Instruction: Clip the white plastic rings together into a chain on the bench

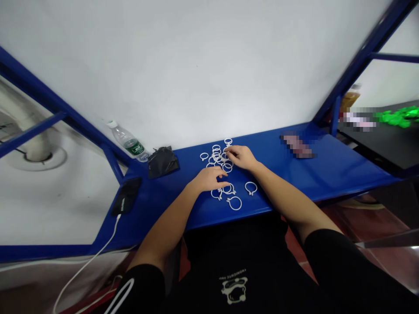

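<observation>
A loose pile of white plastic rings [216,149], each with a small clip-like tab, lies on the blue tabletop. My right hand [241,157] reaches into the pile's right side, its fingers bent and close together at a white ring [224,155]; the fingertips' contact is partly hidden. Just in front of the pile, my left hand [210,179] hovers low with thumb and index finger apart and nothing visible between them. Below its fingers are overlapping rings [233,188]. Closer to my body lies a separate ring [235,209], and another ring [251,194] sits to the right.
On the left stand a tilted clear water bottle [132,145], a crumpled black bag [163,162] and a black power bank [127,196] with a white cable [109,240]. A blurred-out item [297,145] lies right on the blue table [340,170]. A white wall [196,78] rises behind.
</observation>
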A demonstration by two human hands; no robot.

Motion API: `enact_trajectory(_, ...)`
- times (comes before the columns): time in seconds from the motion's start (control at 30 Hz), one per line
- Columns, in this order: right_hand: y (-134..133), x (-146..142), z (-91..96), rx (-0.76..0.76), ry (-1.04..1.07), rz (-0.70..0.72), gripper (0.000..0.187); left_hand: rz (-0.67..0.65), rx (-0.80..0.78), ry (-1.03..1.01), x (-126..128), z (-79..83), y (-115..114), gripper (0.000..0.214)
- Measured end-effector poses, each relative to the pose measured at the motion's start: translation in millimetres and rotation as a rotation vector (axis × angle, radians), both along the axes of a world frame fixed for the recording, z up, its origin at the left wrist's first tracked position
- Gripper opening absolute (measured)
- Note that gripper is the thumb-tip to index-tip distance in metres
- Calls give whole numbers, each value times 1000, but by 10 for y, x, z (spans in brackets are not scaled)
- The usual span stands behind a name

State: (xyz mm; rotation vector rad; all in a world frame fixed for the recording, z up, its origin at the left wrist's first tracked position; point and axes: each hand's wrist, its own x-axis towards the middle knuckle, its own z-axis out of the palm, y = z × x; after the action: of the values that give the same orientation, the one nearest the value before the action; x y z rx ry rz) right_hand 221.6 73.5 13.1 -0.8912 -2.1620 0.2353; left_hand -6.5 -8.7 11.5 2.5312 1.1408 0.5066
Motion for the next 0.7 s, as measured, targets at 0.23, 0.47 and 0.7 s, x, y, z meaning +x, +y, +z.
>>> enact_trajectory(0.23, 17, -2, -25, -16, -39, 17, 26, 14, 30, 6, 41, -52, 29, 13)
enact_trajectory(0.47, 6, 1, -19, -36, -26, 30, 25, 119, 45, -50, 45, -31, 51, 12)
enact_trajectory(0.7, -96, -27, 49, -36, 13, 95, 30, 473, 167, -200, 11, -41, 120, 10)
